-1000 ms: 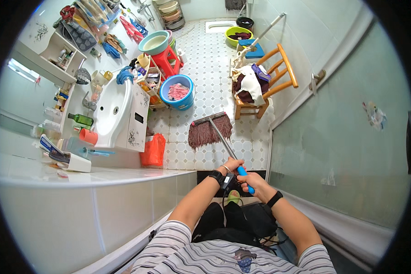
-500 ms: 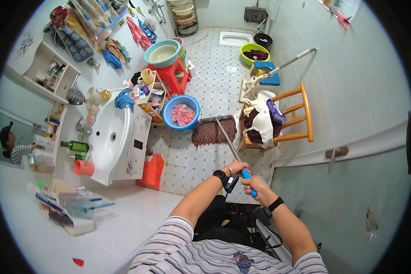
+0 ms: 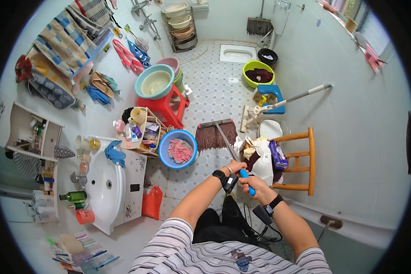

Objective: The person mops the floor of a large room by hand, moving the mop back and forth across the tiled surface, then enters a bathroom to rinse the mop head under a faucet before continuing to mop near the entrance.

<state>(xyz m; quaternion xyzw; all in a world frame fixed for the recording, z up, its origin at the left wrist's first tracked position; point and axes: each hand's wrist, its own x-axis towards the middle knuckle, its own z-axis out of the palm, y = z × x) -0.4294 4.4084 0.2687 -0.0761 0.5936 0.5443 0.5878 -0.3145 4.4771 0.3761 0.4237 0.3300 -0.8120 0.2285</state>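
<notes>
Both of my hands grip the handle of a mop (image 3: 227, 140), which has a grey pole, a blue grip and a wide head of brown strands. My left hand (image 3: 235, 167) is wrapped round the pole just above the blue grip. Behind it, nearer my body, my right hand (image 3: 255, 186) closes round the blue grip. The mop head (image 3: 216, 135) lies flat on the patterned tile floor (image 3: 210, 98), its strands trailing toward me. Just left of the mop head stands a blue basin (image 3: 163, 157) with pink cloth and water in it.
At left are a white sink (image 3: 119, 182), a small shelf of bottles (image 3: 146, 132) and a red stool (image 3: 176, 112) bearing basins. To the right stand a wooden chair (image 3: 311, 160) piled with cloths, a blue stool (image 3: 278, 96) and a green basin (image 3: 246, 68). Beyond is a squat toilet (image 3: 237, 53).
My view has shifted forward, so the sink, basin and chair sit lower in the picture. The mop has moved farther along the floor, both hands still on its handle.
</notes>
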